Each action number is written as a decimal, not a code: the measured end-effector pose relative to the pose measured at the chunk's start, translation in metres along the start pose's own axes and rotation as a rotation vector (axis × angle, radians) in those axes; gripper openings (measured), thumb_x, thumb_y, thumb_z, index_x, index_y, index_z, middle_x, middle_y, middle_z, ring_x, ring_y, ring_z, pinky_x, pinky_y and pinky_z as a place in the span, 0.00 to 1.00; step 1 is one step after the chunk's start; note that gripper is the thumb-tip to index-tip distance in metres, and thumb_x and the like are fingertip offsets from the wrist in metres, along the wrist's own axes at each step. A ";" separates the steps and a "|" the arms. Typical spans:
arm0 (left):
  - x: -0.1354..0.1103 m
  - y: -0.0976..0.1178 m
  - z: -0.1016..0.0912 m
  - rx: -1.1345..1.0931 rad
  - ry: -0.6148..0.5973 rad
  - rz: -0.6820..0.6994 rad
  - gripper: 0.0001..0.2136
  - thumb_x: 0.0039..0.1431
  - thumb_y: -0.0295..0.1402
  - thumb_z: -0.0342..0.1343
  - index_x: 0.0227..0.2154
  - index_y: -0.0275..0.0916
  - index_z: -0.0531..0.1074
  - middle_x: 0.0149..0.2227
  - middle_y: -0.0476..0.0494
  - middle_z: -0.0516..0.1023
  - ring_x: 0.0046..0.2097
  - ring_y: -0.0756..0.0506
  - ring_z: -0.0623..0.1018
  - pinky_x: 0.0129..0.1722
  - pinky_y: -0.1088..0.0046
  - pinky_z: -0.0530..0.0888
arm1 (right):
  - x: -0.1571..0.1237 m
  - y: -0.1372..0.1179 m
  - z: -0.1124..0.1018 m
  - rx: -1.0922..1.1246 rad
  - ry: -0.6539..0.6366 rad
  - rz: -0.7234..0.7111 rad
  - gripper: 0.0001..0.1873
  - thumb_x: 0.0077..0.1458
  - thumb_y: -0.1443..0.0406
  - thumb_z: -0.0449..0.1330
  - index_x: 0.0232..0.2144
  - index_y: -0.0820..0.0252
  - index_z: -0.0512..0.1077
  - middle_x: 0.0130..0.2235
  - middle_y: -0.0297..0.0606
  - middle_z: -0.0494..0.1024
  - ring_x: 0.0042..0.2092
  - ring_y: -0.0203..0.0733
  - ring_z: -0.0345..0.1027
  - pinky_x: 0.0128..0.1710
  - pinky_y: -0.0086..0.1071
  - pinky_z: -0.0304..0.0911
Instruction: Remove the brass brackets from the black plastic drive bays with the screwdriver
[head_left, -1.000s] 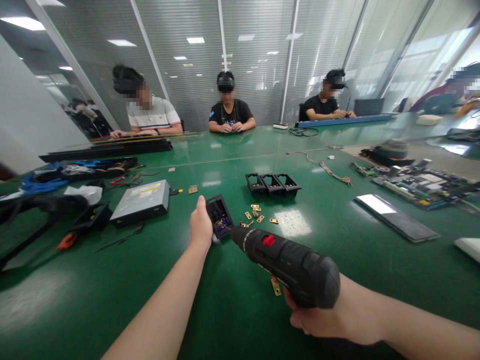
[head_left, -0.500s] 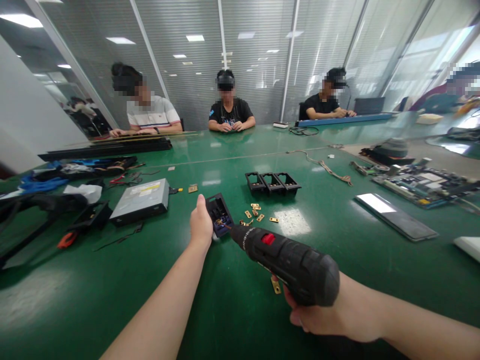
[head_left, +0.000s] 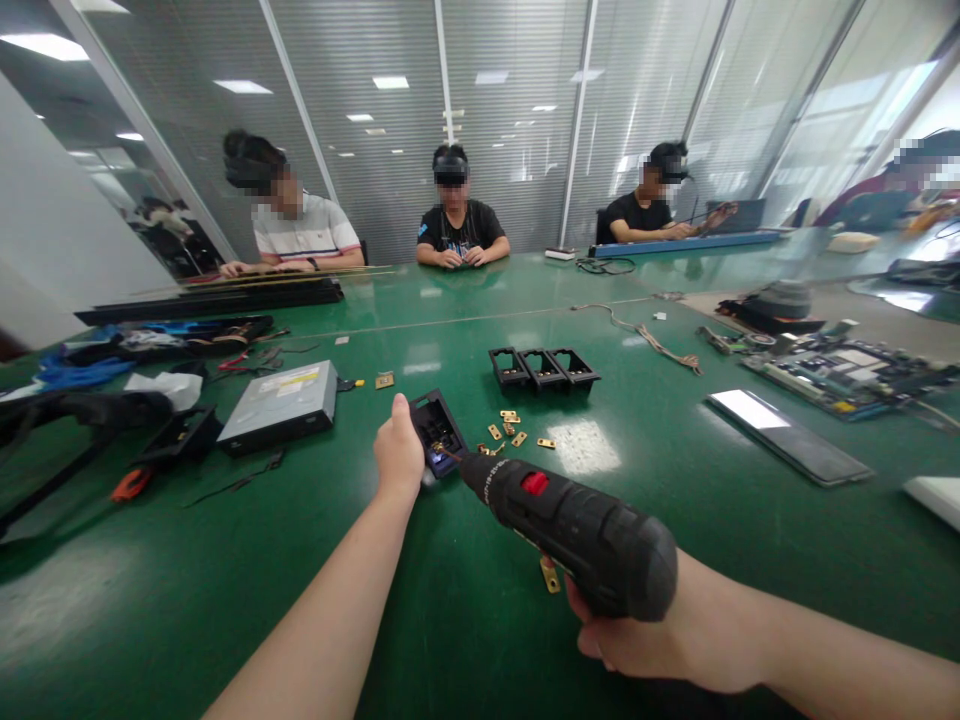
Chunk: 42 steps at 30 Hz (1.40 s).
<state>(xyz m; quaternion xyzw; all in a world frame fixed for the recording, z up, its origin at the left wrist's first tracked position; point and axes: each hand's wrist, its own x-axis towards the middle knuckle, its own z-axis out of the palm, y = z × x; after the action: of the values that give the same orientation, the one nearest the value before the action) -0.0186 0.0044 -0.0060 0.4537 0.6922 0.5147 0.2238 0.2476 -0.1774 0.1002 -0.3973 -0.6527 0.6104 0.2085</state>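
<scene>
My left hand (head_left: 399, 455) grips a small black plastic housing (head_left: 437, 432) and tilts it up from the green table (head_left: 225, 600). My right hand (head_left: 637, 635) is wrapped round a black electric screwdriver (head_left: 574, 530) with a red switch. The driver's bit reaches into the blue-lit inside of the housing. Several small brass pieces (head_left: 514, 430) lie just right of the housing, and one more brass piece (head_left: 550, 575) lies under the driver.
Three empty black housings (head_left: 544, 368) sit in a row beyond. A grey optical drive (head_left: 281, 405) and loose tools lie at the left. A circuit board (head_left: 847, 365) and a flat silver panel (head_left: 787, 435) lie at the right. Several other people sit along the far edge.
Both hands hold the same pose, the driver bit staying in the housing. The person at the far right has raised a hand.
</scene>
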 end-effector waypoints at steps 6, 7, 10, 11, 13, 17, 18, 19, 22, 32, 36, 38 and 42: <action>-0.005 0.005 -0.005 0.036 -0.006 0.056 0.37 0.62 0.73 0.35 0.19 0.44 0.64 0.25 0.39 0.74 0.31 0.39 0.72 0.36 0.63 0.66 | 0.000 0.001 0.001 -0.030 0.032 -0.009 0.09 0.42 0.69 0.65 0.25 0.57 0.67 0.22 0.28 0.70 0.26 0.34 0.63 0.23 0.25 0.58; -0.007 0.006 -0.005 0.039 -0.013 0.067 0.37 0.62 0.73 0.37 0.19 0.44 0.64 0.25 0.41 0.74 0.32 0.40 0.72 0.35 0.64 0.66 | -0.001 0.002 0.001 -0.029 0.023 -0.014 0.09 0.43 0.69 0.65 0.25 0.57 0.67 0.23 0.28 0.70 0.26 0.34 0.63 0.23 0.25 0.58; -0.008 0.007 -0.005 0.026 -0.023 0.076 0.34 0.62 0.71 0.44 0.21 0.44 0.64 0.26 0.43 0.73 0.32 0.42 0.71 0.35 0.65 0.66 | -0.001 0.005 0.000 -0.052 0.008 0.015 0.08 0.44 0.67 0.64 0.24 0.57 0.66 0.23 0.30 0.70 0.25 0.33 0.62 0.22 0.25 0.56; -0.008 0.007 -0.005 0.015 -0.023 0.070 0.33 0.62 0.70 0.46 0.21 0.43 0.65 0.25 0.44 0.73 0.32 0.42 0.71 0.34 0.66 0.66 | -0.001 0.006 0.000 -0.070 0.011 0.026 0.09 0.44 0.67 0.64 0.24 0.57 0.65 0.23 0.30 0.69 0.25 0.33 0.61 0.22 0.26 0.55; -0.006 0.005 -0.003 -0.018 -0.031 0.054 0.32 0.62 0.69 0.47 0.21 0.43 0.65 0.25 0.45 0.71 0.32 0.43 0.71 0.34 0.66 0.66 | -0.001 0.006 0.000 -0.094 0.021 0.019 0.10 0.43 0.67 0.65 0.23 0.57 0.65 0.23 0.30 0.69 0.25 0.33 0.60 0.22 0.25 0.54; -0.002 -0.001 0.000 -0.069 -0.060 0.037 0.33 0.60 0.71 0.47 0.23 0.43 0.67 0.25 0.46 0.71 0.32 0.43 0.70 0.33 0.67 0.66 | -0.001 0.004 -0.001 -0.096 0.030 0.013 0.09 0.42 0.70 0.65 0.25 0.58 0.67 0.23 0.29 0.69 0.25 0.33 0.60 0.22 0.25 0.55; -0.001 -0.002 0.001 -0.073 -0.063 0.034 0.33 0.60 0.71 0.47 0.23 0.43 0.68 0.26 0.46 0.71 0.32 0.43 0.70 0.33 0.67 0.66 | -0.001 0.004 -0.001 -0.096 0.035 0.027 0.09 0.42 0.70 0.65 0.25 0.58 0.67 0.23 0.28 0.69 0.25 0.33 0.61 0.22 0.25 0.56; -0.001 -0.002 0.001 -0.076 -0.064 0.031 0.33 0.60 0.71 0.47 0.23 0.42 0.68 0.26 0.46 0.71 0.32 0.43 0.70 0.34 0.67 0.67 | -0.001 0.004 -0.001 -0.095 0.032 0.040 0.09 0.43 0.70 0.65 0.25 0.58 0.67 0.23 0.28 0.69 0.25 0.33 0.61 0.22 0.25 0.56; -0.001 -0.002 0.001 -0.092 -0.061 0.023 0.33 0.60 0.71 0.48 0.24 0.42 0.68 0.26 0.46 0.71 0.32 0.43 0.70 0.33 0.67 0.67 | -0.001 0.003 -0.002 -0.088 0.012 0.030 0.09 0.44 0.70 0.65 0.24 0.58 0.66 0.23 0.29 0.70 0.25 0.34 0.63 0.22 0.26 0.57; -0.002 -0.002 0.002 -0.159 -0.074 0.016 0.34 0.56 0.73 0.50 0.23 0.42 0.68 0.24 0.48 0.70 0.30 0.44 0.71 0.32 0.68 0.67 | 0.000 0.005 0.000 -0.050 0.002 0.057 0.11 0.43 0.69 0.65 0.24 0.57 0.64 0.22 0.27 0.67 0.24 0.32 0.58 0.21 0.26 0.49; -0.002 -0.002 0.003 -0.180 -0.072 0.016 0.34 0.55 0.74 0.51 0.23 0.42 0.68 0.24 0.47 0.70 0.30 0.44 0.72 0.32 0.68 0.67 | 0.000 0.003 0.000 -0.033 0.036 0.049 0.12 0.42 0.71 0.66 0.29 0.57 0.67 0.23 0.27 0.68 0.26 0.34 0.60 0.23 0.26 0.53; -0.001 -0.002 0.003 -0.186 -0.072 0.017 0.35 0.55 0.74 0.51 0.23 0.42 0.68 0.23 0.47 0.70 0.30 0.44 0.72 0.32 0.68 0.67 | 0.000 0.003 -0.001 -0.021 0.032 0.038 0.12 0.42 0.71 0.66 0.30 0.57 0.68 0.24 0.27 0.69 0.27 0.35 0.61 0.24 0.27 0.55; 0.000 -0.004 0.003 -0.185 -0.080 0.015 0.35 0.54 0.74 0.51 0.24 0.42 0.69 0.24 0.47 0.71 0.30 0.44 0.72 0.32 0.68 0.67 | 0.001 0.003 -0.001 -0.001 0.033 0.033 0.14 0.42 0.72 0.67 0.33 0.58 0.71 0.24 0.27 0.69 0.27 0.35 0.62 0.25 0.27 0.56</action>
<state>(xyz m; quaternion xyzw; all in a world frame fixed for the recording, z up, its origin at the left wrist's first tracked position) -0.0175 0.0056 -0.0104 0.4563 0.6289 0.5595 0.2884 0.2490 -0.1764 0.0972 -0.4183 -0.6427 0.6069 0.2090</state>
